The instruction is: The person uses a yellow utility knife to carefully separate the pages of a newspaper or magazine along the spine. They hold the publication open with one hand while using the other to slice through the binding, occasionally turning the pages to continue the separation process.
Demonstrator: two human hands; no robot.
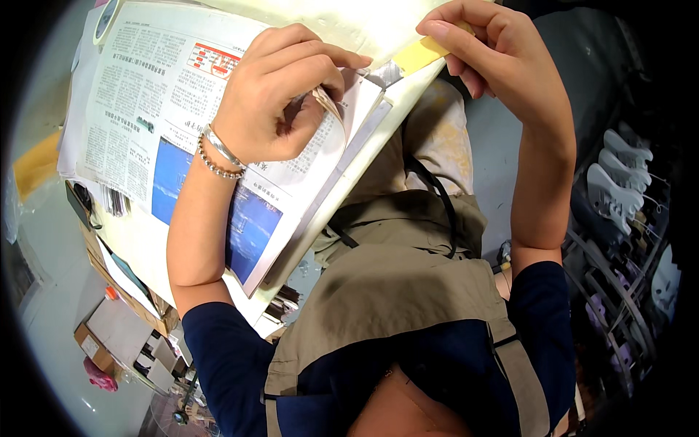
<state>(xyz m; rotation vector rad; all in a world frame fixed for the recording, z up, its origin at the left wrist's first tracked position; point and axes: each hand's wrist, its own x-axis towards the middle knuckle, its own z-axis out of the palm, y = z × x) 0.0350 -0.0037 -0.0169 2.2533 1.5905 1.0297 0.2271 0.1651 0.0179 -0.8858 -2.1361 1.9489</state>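
A printed newspaper (124,109) with a blue photo lies spread on the pale table. My left hand (280,95), with a bangle and a beaded bracelet at the wrist, is closed on the newspaper's curled-up edge. Its index finger points toward the table's right edge, close to a small silvery-grey piece (386,74). At the far right edge, a flat yellow strip (422,55) is pinched between the thumb and fingers of my right hand (495,47). The strip's lower end meets the silvery piece; I cannot tell whether they are joined.
The pale table (357,25) ends just before my apron (408,284). White hangers (619,175) hang on a rack to the right. Cardboard boxes (95,342) stand on the floor at the lower left. A tape roll (107,16) rests at the table's far left corner.
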